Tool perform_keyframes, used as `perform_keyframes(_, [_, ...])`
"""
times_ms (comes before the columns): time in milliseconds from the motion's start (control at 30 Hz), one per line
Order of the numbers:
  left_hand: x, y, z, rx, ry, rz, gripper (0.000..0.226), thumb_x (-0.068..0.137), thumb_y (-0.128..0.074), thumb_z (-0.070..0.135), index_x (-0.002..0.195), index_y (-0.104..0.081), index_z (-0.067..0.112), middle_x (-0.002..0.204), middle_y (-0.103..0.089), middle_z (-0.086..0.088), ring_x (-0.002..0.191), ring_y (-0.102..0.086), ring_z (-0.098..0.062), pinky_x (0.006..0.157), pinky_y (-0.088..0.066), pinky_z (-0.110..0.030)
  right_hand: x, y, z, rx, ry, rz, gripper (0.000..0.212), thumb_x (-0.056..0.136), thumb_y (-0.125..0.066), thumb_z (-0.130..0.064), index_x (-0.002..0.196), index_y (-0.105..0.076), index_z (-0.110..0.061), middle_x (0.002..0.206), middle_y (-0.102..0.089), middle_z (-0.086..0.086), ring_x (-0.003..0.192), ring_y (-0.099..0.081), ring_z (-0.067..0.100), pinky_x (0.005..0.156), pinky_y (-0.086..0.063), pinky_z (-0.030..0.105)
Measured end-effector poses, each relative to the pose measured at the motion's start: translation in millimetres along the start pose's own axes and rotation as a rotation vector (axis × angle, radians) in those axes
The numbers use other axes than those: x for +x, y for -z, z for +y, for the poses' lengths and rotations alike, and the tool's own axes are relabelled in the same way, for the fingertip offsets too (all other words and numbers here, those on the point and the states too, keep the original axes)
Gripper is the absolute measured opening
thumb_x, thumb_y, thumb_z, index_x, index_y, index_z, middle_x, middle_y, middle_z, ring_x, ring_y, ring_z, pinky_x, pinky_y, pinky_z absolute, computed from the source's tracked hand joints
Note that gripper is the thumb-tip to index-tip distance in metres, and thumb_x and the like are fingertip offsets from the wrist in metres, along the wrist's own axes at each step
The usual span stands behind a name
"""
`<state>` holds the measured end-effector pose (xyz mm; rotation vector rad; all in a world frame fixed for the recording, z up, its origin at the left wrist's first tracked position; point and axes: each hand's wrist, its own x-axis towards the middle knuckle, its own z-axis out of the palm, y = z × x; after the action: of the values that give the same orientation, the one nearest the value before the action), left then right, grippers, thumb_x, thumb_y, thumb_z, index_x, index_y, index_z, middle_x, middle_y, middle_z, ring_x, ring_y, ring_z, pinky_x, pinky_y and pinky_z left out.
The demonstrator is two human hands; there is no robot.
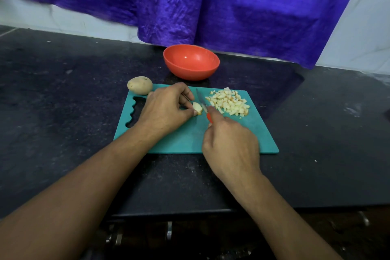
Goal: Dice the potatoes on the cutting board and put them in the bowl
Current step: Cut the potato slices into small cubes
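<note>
knife handle [209,117] hidden (mostly), cloth [232,6] cropped above

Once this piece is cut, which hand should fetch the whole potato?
Left. The left hand, pinching a small potato piece, sits just beside the whole potato at the far left corner of the cutting board; the right hand grips the knife and would have to cross over.

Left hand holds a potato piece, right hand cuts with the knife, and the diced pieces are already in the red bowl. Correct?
No. The head view shows the diced pieces piled on the cutting board, right of the knife; the red bowl is empty. The rest is right.
</note>
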<state>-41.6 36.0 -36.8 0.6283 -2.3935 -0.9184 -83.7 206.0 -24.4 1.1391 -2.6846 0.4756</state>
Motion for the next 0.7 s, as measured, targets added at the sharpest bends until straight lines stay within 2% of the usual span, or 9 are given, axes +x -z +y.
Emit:
perform_keyframes(100, [0.1,-1.4,2.2,-0.010,0.002,-0.001,0.030,0.076,-0.089,0.029,0.093,-0.064,0.030,0.074,-0.073,0.020,0.076,-0.065,0.009,0.090,-0.056,-0.040,0.3,2.8,8.5,0.014,-0.031,0.012,0.053,0.102,-0.041,-0.028,0.155,-0.039,-0.030,0.098,-0.065,-0.007,0.070,-0.048,0.015,0.059,-0.035,0.032])
perform_keyframes(233, [0.6,-4.2,5.7,-0.009,0.007,0.001,0.030,0.076,-0.089,0.029,0.092,-0.064,0.030,0.073,-0.072,0.019,0.075,-0.066,0.007,0.087,-0.056,-0.040,-0.5,4.6,12.7,0.005,-0.011,0.016,0.052,0.101,-0.042,-0.028,0.153,-0.041,-0.032,0.088,-0.057,-0.009,0.068,-0.047,0.013,0.057,-0.033,0.032])
perform_keyframes(400, [-0.1,-4.5,4.6,-0.002,0.006,0.026,0.030,0.075,-0.089,0.028,0.090,-0.063,0.031,0.074,-0.072,0.020,0.073,-0.066,0.007,0.084,-0.057,-0.038,-2.5,2.1,7.5,-0.009,0.044,0.018,0.052,0.102,-0.041,-0.030,0.154,-0.038,-0.031,0.087,-0.055,-0.011,0.065,-0.049,0.011,0.052,-0.032,0.030])
perform_keyframes(567, [-0.6,-4.7,5.8,0.045,-0.003,0.042,0.030,0.075,-0.088,0.031,0.089,-0.062,0.031,0.072,-0.070,0.019,0.072,-0.064,0.007,0.083,-0.057,-0.038,-0.6,-0.2,5.2,-0.011,0.081,0.020,0.054,0.102,-0.039,-0.030,0.156,-0.034,-0.030,0.109,-0.067,-0.006,0.081,-0.064,0.017,0.062,-0.038,0.032])
perform_keyframes(700, [-0.3,-5.0,5.8,0.042,-0.002,0.053,0.031,0.074,-0.089,0.034,0.088,-0.062,0.030,0.072,-0.069,0.019,0.072,-0.064,0.006,0.083,-0.057,-0.041,1.0,-1.6,3.2,-0.035,0.088,0.025,0.055,0.102,-0.039,-0.029,0.157,-0.034,-0.029,0.112,-0.067,-0.005,0.084,-0.065,0.019,0.062,-0.036,0.032])
